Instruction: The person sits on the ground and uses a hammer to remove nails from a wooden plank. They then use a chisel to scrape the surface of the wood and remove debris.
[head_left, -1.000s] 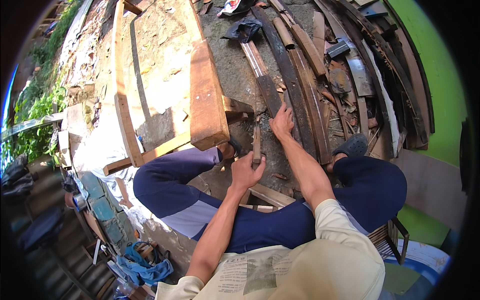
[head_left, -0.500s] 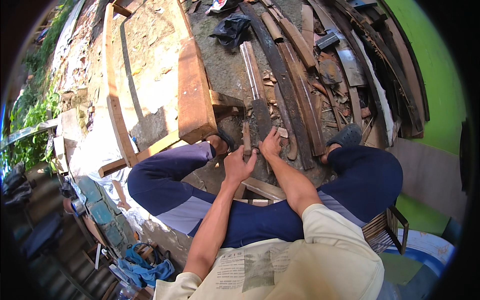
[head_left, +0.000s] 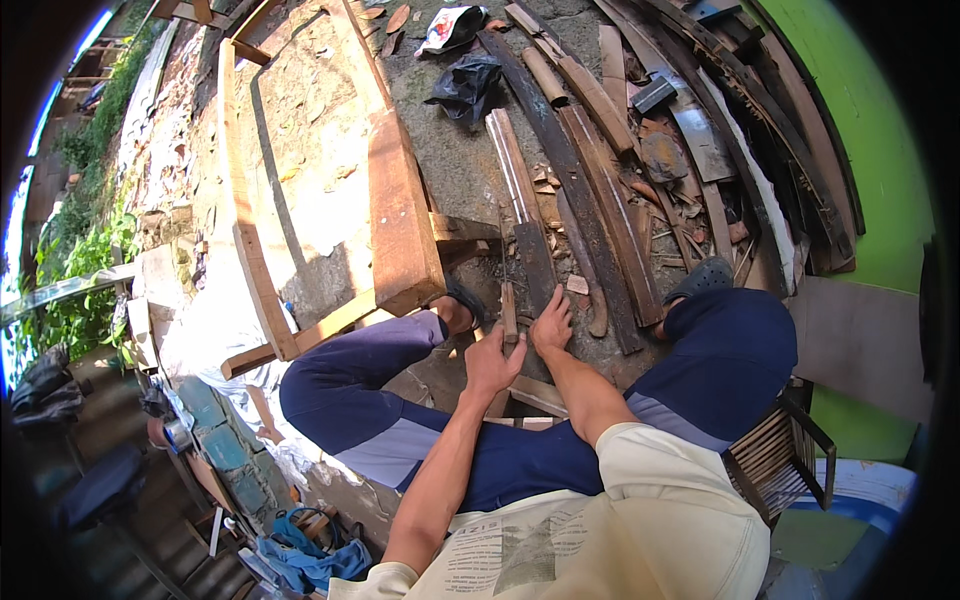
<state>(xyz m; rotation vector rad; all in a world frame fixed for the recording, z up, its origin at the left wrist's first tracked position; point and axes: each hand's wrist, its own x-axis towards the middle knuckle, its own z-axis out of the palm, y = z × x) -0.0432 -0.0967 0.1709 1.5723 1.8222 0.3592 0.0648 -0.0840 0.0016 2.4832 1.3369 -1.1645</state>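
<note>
Both hands have come nearer to the body since a second ago, when the right arm was stretched out over the dark planks; now the two sit close together between the knees. Left hand [head_left: 493,362] is wrapped in a fist around the wooden handle of a slim hand tool [head_left: 508,318], whose narrow metal blade runs straight up from the grip; the fingers are fully closed on it. Right hand [head_left: 552,322] lies just beside it with fingers bent loosely, resting on the near end of a long dark weathered wooden plank [head_left: 527,222]; whether it grips the plank or only presses on it cannot be told.

That plank lies on the rough grey concrete floor [head_left: 455,170], running away from the person toward the floor's far edge, among other curved, dark, cracked boards [head_left: 610,200] and small pale wood chips. To the left stands a thick reddish-brown timber beam [head_left: 400,215] joined into a pale wooden frame [head_left: 245,230], its surface smooth and sawn. A crumpled black plastic bag [head_left: 465,85] lies near the far edge. The person sits with dark blue trouser legs [head_left: 360,400] spread wide, in grey sandals. A bright green wall [head_left: 880,150] closes the right side.
</note>
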